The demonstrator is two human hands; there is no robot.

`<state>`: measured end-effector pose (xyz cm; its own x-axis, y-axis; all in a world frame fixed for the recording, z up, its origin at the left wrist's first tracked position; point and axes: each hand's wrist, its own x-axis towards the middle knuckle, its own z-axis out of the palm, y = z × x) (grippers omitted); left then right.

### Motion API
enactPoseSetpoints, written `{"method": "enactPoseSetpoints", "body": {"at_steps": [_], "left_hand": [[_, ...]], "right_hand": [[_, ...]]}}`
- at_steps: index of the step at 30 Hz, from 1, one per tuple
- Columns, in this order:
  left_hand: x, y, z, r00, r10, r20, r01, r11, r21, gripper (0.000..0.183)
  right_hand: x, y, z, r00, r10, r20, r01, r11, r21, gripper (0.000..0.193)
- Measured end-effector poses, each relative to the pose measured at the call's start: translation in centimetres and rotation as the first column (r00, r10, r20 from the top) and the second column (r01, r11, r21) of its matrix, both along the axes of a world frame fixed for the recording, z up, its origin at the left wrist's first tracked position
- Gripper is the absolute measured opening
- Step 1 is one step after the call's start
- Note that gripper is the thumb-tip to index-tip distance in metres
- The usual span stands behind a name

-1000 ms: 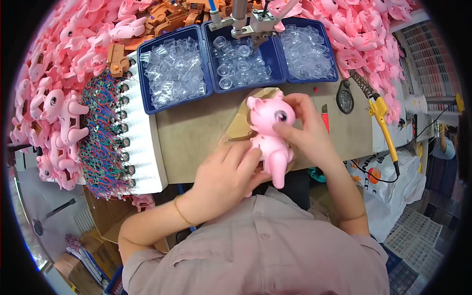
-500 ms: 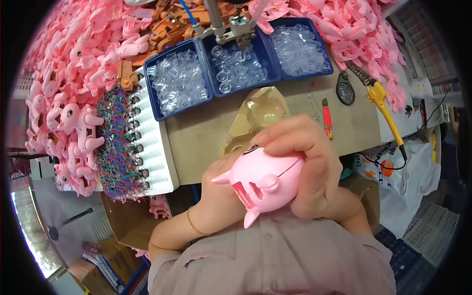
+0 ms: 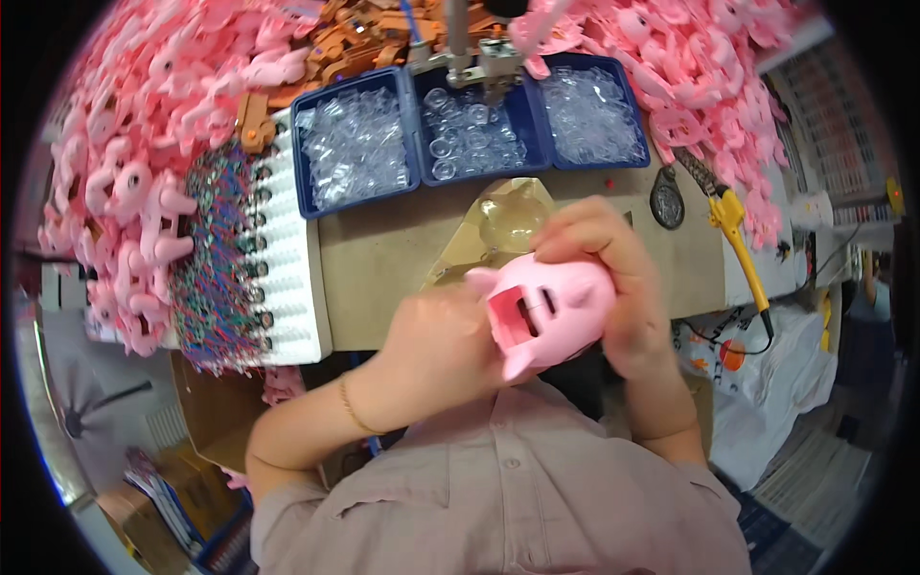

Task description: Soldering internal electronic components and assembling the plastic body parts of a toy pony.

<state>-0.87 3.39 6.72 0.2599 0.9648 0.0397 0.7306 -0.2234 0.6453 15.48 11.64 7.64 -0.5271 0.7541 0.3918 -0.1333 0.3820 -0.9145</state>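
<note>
A hollow pink toy head (image 3: 575, 321) with small ears is in front of my chest, above the table's near edge. Its rectangular opening and a dark slot face up. My right hand (image 3: 628, 287) wraps round its right side, with fingers over the top. Close against its left side, my left hand (image 3: 436, 335) is curled like a fist and slightly blurred. Whatever its fingers grip is hidden. Beyond the hands lies a yellowish moulded tray (image 3: 508, 220) with rounded hollows.
Three joined blue bins (image 3: 359, 149) hold clear plastic parts, below a metal machine head (image 3: 494, 62). Pink toy bodies (image 3: 144, 206) heap at left, more pink parts at right. Wired components (image 3: 220, 264) line a white rack. A yellow-handled soldering iron (image 3: 738, 230) stands right.
The toy head has turned, so its opening faces up more, and it has shifted slightly right. My left hand has come out from behind it to its left side.
</note>
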Motion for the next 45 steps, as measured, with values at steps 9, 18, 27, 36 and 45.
{"method": "enactPoseSetpoints", "body": {"at_steps": [9, 18, 27, 36, 45], "left_hand": [[-4.6, -0.2, 1.1, 0.859, 0.041, 0.511, -0.046, 0.999, -0.003, 0.087], [-0.5, -2.8, -0.5, 0.819, 0.185, 0.543, -0.42, 0.839, 0.347, 0.081], [-3.9, -4.0, 0.1, 0.872, 0.225, 0.435, -0.271, 0.961, 0.047, 0.086], [-2.8, -1.8, -3.9, 0.634, 0.142, 0.76, -0.072, 0.99, -0.125, 0.061], [-1.2, -2.6, -2.3, 0.516, 0.2, 0.833, -0.075, 0.979, -0.189, 0.094]], "right_hand": [[3.6, 1.3, -3.3, 0.912, -0.09, -0.4, -0.059, 0.937, -0.345, 0.096], [3.0, -0.5, -5.5, 0.822, -0.131, -0.554, -0.039, 0.958, -0.285, 0.096], [1.5, -0.5, -3.8, 0.975, -0.095, -0.202, 0.097, 0.995, -0.001, 0.081], [-0.5, -1.6, 3.3, 0.973, -0.106, 0.208, 0.025, 0.933, 0.359, 0.091], [1.1, -3.2, 0.3, 0.937, -0.212, 0.277, 0.155, 0.964, 0.216, 0.069]]}}
